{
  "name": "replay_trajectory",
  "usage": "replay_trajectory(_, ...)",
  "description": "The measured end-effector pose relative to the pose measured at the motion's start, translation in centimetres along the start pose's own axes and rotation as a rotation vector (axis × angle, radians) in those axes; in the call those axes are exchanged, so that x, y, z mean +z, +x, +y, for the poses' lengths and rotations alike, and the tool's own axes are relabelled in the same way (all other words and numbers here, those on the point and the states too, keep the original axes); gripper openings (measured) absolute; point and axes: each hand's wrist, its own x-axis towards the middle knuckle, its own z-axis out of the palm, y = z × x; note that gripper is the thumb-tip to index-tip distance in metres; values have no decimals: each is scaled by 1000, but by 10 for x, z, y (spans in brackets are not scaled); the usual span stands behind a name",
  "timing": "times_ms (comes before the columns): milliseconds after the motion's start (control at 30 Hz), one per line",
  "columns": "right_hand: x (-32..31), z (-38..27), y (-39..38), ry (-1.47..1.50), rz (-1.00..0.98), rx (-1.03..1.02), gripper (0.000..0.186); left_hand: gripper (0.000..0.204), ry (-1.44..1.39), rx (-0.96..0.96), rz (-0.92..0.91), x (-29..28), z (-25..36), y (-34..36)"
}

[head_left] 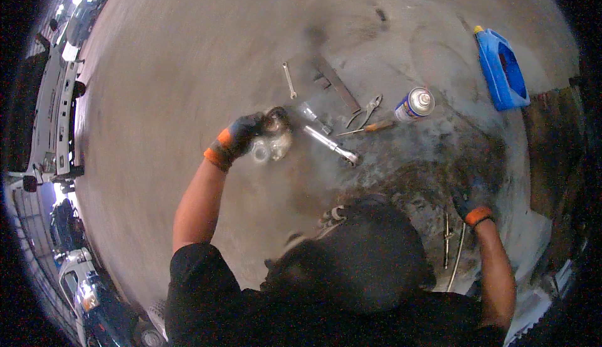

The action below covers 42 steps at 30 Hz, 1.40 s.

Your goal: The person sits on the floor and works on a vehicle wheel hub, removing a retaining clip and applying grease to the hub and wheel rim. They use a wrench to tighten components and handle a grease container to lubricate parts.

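Note:
My gloved left hand (241, 135), with an orange cuff, is closed on a dark round part (276, 118). Beside and under it lie pale, glossy round pieces (262, 151), too blurred to name. My gloved right hand (470, 206) is low on the right, near two long thin rods or tubes (446, 240); its dark fingers blend into the stained floor. In the middle lie a wrench (288, 80), a chrome ratchet tool (331, 144), pliers (367, 108), a screwdriver (379, 125), a metal bar (338, 83) and a small clear piece (308, 112).
A spray can (414, 103) stands right of the tools on the stained concrete floor (157, 96). A blue jug (501, 64) is at the upper right. Vehicles (53, 108) show along the left rim. A dark rounded shape (351, 253) fills the lower middle.

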Motion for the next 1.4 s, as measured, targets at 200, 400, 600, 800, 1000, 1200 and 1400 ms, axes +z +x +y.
replay_trajectory(200,-55,-147,26,188,14,-472,50,29,439,468,-249,43,107,19)
replay_trajectory(400,-28,-175,62,338,-43,-431,53,23,471,614,-421,85,143,46)
replay_trajectory(600,-23,-158,55,453,-87,-336,55,29,201,388,-591,118,136,58)
replay_trajectory(800,-21,-138,40,543,-62,-258,59,31,35,-3,-486,152,170,56)
replay_trajectory(1000,-26,-123,29,598,17,-187,62,29,532,555,-573,160,183,78)
replay_trajectory(1200,-36,-106,1,659,25,-132,65,25,524,976,-619,190,200,116)
replay_trajectory(1400,-86,-57,-47,1131,-201,-14,69,28,563,828,-628,232,221,132)
